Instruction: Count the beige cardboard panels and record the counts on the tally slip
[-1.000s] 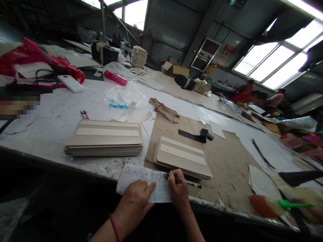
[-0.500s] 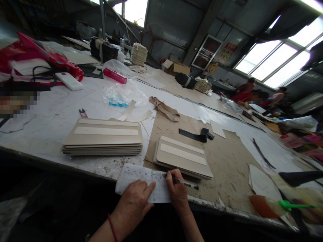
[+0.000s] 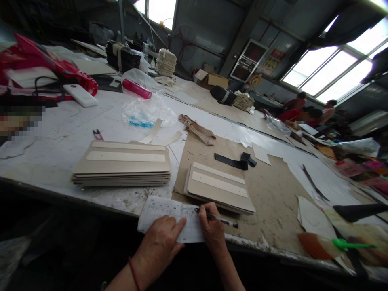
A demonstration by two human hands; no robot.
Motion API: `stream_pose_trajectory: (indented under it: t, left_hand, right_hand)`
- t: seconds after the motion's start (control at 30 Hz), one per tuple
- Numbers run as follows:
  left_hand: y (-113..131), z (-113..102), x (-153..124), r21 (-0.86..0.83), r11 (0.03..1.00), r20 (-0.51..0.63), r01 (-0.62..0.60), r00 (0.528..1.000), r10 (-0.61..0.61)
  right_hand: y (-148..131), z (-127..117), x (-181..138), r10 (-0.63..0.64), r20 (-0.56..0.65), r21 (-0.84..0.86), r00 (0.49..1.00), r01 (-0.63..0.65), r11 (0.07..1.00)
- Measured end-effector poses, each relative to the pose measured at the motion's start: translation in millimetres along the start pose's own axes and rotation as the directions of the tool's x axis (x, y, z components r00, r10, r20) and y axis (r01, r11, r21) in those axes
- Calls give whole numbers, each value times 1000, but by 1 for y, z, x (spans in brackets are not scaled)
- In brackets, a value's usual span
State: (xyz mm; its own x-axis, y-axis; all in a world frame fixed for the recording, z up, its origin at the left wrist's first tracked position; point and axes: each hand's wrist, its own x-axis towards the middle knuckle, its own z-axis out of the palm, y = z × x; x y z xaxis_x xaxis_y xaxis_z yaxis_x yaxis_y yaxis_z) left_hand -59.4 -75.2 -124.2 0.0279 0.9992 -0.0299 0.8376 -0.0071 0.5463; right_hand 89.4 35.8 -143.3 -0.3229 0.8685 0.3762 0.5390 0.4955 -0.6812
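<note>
A notebook page with a printed grid and handwriting [image 3: 162, 206] lies at the table's front edge, partly overhanging it. My left hand [image 3: 162, 236] rests palm down on its lower part, index finger stretched across the paper and the other fingers bent. In my right hand [image 3: 213, 228] a dark pen [image 3: 226, 221] is pinched, its tip at the right part of the page. Just behind the notebook are two stacks of beige panels with pale strips on top, a taller left stack [image 3: 121, 167] and a lower right stack [image 3: 218, 190].
Small snips [image 3: 97, 134], a clear plastic bag [image 3: 145, 115], a pink roll [image 3: 137, 89] and a white phone [image 3: 80, 95] lie farther back. Black straps [image 3: 232, 161] rest on brown paper [image 3: 273, 202]. A brush with a green band [image 3: 318, 245] is at right. People sit at the far right.
The view has shifted very slightly. Both hands, the pen and the notebook stay nearly where they were.
</note>
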Motion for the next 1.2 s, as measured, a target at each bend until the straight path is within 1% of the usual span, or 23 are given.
stream_pose_trajectory:
  t: [0.1,0.27,0.4,0.63,0.83,1.07,1.2]
  left_hand:
    - [1,-1,0,2,1000,4,-2,1000,2]
    - [1,-2,0,6,1000,13,4,1000,-4]
    - [0,-1,0,3,1000,20,2,1000,-2]
    - [-1,0,0,2,1000,7,-3,1000,3]
    - [0,0,0,1,1000,7,2,1000,-2]
    - [1,-1,2,8,1000,12,1,1000,-1]
    - [1,0,0,12,1000,12,-1,1000,0]
  right_hand:
    - [-1,-1,0,-1,-24,-9,1000,1,1000]
    - [-3,-2,1,-11,-15,-22,1000,11,1000]
    - [-4,-2,1,-13,-38,-36,999,12,999]
    - [-3,-2,1,-42,-34,-28,999,41,999]
    - [0,1,-1,-25,-16,-17,1000,25,1000]
    - [1,0,-2,-11,-30,-1,999,10,1000]
    - [2,-1,-2,-13,-5,4,1000,13,1000]
